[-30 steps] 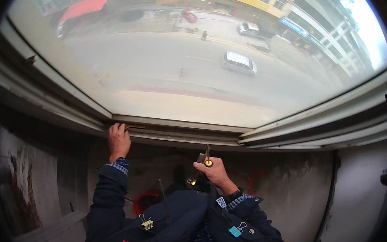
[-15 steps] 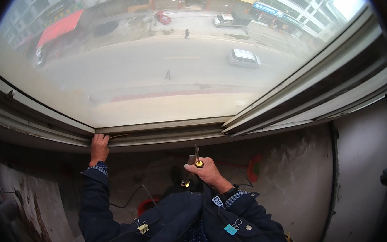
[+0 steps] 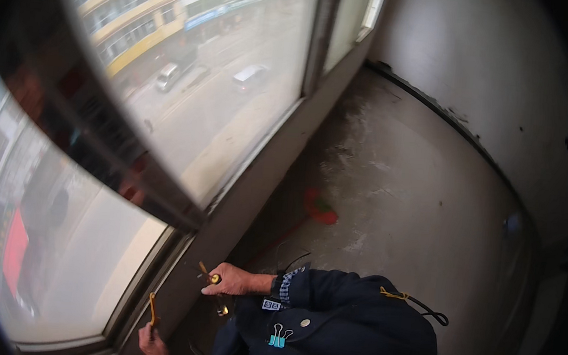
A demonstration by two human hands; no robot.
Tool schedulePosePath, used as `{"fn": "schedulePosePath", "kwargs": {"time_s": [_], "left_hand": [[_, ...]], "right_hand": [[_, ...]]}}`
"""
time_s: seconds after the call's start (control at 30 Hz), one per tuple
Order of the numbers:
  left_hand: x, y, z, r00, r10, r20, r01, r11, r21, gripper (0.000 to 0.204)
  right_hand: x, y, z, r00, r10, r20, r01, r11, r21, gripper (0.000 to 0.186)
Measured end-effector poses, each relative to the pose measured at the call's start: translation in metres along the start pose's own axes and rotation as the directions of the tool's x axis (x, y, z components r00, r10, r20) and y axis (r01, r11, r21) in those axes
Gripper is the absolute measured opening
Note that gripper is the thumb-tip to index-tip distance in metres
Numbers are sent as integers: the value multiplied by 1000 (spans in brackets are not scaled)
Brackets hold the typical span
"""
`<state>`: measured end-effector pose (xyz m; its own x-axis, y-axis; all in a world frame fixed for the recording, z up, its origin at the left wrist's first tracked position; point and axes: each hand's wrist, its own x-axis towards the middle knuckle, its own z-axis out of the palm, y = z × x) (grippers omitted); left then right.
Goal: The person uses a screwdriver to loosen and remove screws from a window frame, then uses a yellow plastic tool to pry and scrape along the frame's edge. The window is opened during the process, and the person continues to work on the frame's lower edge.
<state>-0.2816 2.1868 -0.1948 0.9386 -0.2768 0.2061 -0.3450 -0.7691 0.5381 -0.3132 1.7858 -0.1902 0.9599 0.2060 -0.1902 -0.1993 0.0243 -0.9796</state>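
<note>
My left hand [image 3: 152,346] is low at the left, beside the window sill, its fingers closed on a slim yellow strip-like piece [image 3: 152,308] that points up along the sill. To its right, my right hand [image 3: 232,280] is closed round a screwdriver [image 3: 215,279]; the round yellow-and-black handle end shows, and its tip is blurred. Just below that hand is a small shiny piece [image 3: 222,311] that I cannot make out. Beyond both hands stands the sliding window, with its dark frame upright [image 3: 156,191] and lower track [image 3: 157,267].
A red and green broom-like thing [image 3: 320,207] lies on the bare, dusty floor [image 3: 400,233]. A grey wall [image 3: 466,65] rises at the far right. Through the glass, a street with vehicles shows far below. A blue clip [image 3: 279,337] hangs on my dark jacket.
My view has swung to the right, bringing in more floor and wall. My left hand has come off the window track with the yellow strip. The right hand still holds the screwdriver.
</note>
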Motion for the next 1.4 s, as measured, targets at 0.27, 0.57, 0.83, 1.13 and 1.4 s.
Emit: {"fn": "schedulePosePath", "kwargs": {"time_s": [0.27, 0.57, 0.83, 1.13, 1.4], "left_hand": [[56, 74, 71, 820, -108, 562, 467, 694, -548, 24], [171, 175, 124, 336, 256, 906, 409, 827, -385, 38], [195, 323, 221, -155, 333, 930, 335, 903, -268, 51], [233, 454, 370, -376, 475, 796, 539, 810, -229, 45], [240, 558, 468, -277, 504, 818, 514, 797, -317, 32]], "right_hand": [[-16, -14, -11, 987, -61, -151, 100, 960, 261, 36], [-25, 15, -37, 827, 37, -560, 183, 926, 331, 34], [-108, 51, -129, 673, 122, -729, 209, 915, 346, 33], [-164, 46, -285, 609, 173, -774, 237, 892, 386, 24], [-201, 49, -401, 417, 249, -874, 220, 905, 363, 20]]}}
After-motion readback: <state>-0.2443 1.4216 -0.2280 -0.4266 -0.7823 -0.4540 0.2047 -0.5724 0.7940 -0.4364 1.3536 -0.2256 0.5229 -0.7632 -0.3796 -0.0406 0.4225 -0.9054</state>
